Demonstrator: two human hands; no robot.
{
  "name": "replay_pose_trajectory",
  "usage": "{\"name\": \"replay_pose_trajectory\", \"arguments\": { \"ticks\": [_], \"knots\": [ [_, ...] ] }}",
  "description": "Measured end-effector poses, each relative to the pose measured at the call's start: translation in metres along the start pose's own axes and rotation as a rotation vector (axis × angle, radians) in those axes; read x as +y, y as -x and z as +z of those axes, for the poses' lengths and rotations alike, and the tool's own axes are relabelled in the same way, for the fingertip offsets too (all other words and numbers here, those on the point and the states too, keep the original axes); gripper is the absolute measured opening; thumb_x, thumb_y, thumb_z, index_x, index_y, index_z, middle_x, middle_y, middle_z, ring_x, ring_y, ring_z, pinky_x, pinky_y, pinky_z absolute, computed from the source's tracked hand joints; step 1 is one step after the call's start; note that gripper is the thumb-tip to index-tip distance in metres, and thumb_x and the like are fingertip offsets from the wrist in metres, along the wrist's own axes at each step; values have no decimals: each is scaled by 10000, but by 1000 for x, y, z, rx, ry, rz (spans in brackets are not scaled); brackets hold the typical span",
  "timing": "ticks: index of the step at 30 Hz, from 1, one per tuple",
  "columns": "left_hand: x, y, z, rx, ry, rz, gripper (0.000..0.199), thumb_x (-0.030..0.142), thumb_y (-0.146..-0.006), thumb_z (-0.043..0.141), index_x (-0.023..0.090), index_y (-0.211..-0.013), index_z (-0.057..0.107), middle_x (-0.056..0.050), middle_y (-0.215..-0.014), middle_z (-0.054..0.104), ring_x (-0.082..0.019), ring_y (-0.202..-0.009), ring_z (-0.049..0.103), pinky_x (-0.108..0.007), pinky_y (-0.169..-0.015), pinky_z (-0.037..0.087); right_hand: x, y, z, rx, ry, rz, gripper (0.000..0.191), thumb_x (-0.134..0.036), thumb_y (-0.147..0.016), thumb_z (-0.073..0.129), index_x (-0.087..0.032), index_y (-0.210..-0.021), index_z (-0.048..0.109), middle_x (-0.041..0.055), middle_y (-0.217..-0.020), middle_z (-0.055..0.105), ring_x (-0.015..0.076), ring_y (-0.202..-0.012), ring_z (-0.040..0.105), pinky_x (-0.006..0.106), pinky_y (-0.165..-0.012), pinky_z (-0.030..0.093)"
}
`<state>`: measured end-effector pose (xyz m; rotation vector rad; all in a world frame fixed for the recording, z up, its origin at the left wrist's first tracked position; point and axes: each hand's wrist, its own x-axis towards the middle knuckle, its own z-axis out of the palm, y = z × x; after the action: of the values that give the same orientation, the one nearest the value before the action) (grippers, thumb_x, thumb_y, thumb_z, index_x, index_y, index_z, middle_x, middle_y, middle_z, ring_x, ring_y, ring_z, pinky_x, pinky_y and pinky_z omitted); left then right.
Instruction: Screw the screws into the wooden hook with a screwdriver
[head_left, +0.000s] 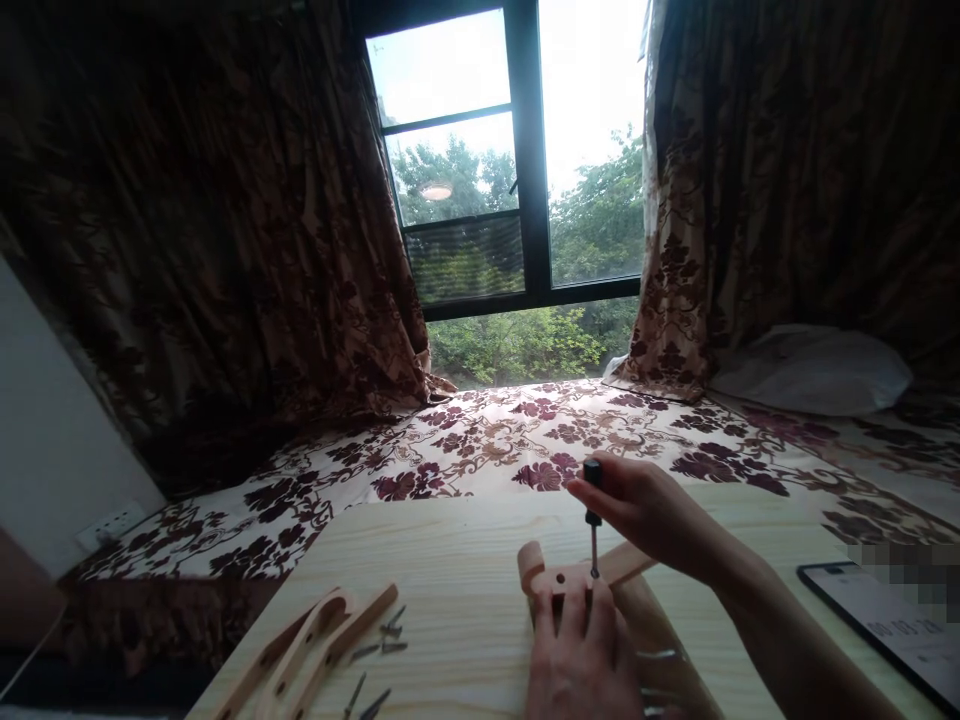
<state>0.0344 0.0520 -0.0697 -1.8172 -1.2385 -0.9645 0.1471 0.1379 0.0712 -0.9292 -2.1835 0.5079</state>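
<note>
My right hand (pixel 652 510) is closed around the dark handle of a screwdriver (pixel 593 500). The screwdriver stands nearly upright, its tip at the right hole of a light wooden piece (pixel 544 577). Another dark hole in that piece shows to the left of the tip. My left hand (pixel 574 655) presses its fingers on the near side of the wooden piece and holds it against the pale wooden table (pixel 442 560). A wooden bar (pixel 628 563) extends to the right behind it. Whether a screw sits under the tip is too small to tell.
Several curved wooden pieces with holes (pixel 330 640) lie at the table's left, beside several loose screws (pixel 391 632). A phone (pixel 874 625) rests at the right. Behind the table is a flowered cloth (pixel 487 440), with a window and curtains (pixel 679 250) beyond. A clear plastic bag (pixel 667 640) lies near my left hand.
</note>
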Motion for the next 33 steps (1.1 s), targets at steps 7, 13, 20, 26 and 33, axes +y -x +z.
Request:
{"name": "replay_pose_trajectory", "arguments": {
  "ticks": [7,13,20,26,33],
  "knots": [
    [0,-3,-10,-96,41,-15,478,535,-816,429,158,-991,665,-135,-1054,650,-342,-1016,536,-563,-918,398,0,3,-6,-62,-113,-35,252,-416,-886,485,-222,-725,492,-28,-609,525,125,-552,447,247,-521,327],
    [1,-4,-7,-57,31,-7,448,514,-806,453,155,-952,677,-125,-1034,652,-336,-1017,535,-564,-927,392,0,1,-4,-19,-55,-11,320,-461,-866,505,-214,-666,463,-14,-591,534,133,-558,457,259,-539,349],
    [4,-9,-20,-243,86,-60,597,629,-779,464,125,-1000,697,-167,-1137,626,-376,-1084,505,-602,-952,392,-3,4,-6,-78,-155,-44,222,-393,-885,509,-215,-757,542,-21,-635,564,124,-582,504,236,-532,357],
    [3,-23,-41,-342,182,-91,551,543,-823,456,101,-1069,675,-166,-1181,619,-370,-1136,501,-594,-995,387,-3,1,-6,22,-48,-28,359,-477,-865,522,-207,-639,450,-33,-556,476,111,-527,421,237,-493,317],
    [-1,-35,-55,-442,209,-45,536,499,-839,455,77,-1100,658,-184,-1202,611,-387,-1135,523,-595,-967,429,-13,4,-14,14,3,-57,254,-386,-857,540,-203,-682,526,-29,-580,513,113,-541,448,235,-498,308]
  ]
}}
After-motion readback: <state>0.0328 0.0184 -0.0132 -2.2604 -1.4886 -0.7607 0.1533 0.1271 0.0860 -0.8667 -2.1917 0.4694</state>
